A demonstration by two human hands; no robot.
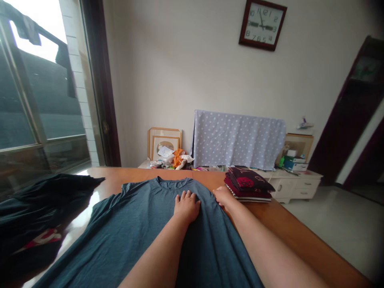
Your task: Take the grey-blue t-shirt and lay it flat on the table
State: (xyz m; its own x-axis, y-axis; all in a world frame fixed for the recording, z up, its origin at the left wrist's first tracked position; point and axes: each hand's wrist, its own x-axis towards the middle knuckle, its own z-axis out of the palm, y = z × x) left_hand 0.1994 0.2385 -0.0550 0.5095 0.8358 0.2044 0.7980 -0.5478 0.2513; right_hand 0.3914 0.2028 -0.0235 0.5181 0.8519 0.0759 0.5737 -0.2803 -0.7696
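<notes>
A blue-grey T-shirt [141,224] lies spread over the wooden table, its neckline at the far side. My left hand [186,206] rests flat on the upper chest of the shirt, fingers stretched out. At the right sleeve, my right hand [223,197] is closed, fingers curled on the sleeve's edge. Just beyond my right hand sits a stack of folded dark red clothes [249,184]. The lower part of the shirt runs out of view beneath my forearms.
Dark clothing [39,216] with a red and white print lies on the table's [288,232] left side. Behind the table stand a cloth-covered object [237,140], picture frames [165,140] and a white cabinet [297,190]. A clock [263,25] hangs above.
</notes>
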